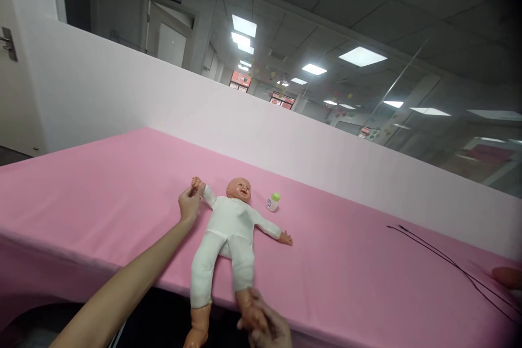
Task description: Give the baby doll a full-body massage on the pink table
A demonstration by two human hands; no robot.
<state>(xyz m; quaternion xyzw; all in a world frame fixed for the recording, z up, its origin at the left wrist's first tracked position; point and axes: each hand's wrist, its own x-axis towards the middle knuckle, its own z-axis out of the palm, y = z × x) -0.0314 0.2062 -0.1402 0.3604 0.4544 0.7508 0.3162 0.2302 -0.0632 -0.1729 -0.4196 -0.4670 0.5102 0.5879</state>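
A baby doll (231,220) with a white cloth body lies on its back on the pink-covered table (334,261). Its head is toward the wall, and its lower legs hang past the front edge. My left hand (189,202) is closed round the doll's raised hand on the left side. At the bottom, my right hand (271,326) grips the doll's foot on the right side, partly blurred. The doll's other arm stretches out to the right, and its other foot hangs free. A small bottle with a green cap (273,202) stands beside the doll's head.
Thin black cables (452,266) run across the table's right side. An orange-brown object (507,277) sits at the far right edge, partly cut off. Behind the table rises a low white wall (253,125) with glass above it. A door (16,76) is at the left.
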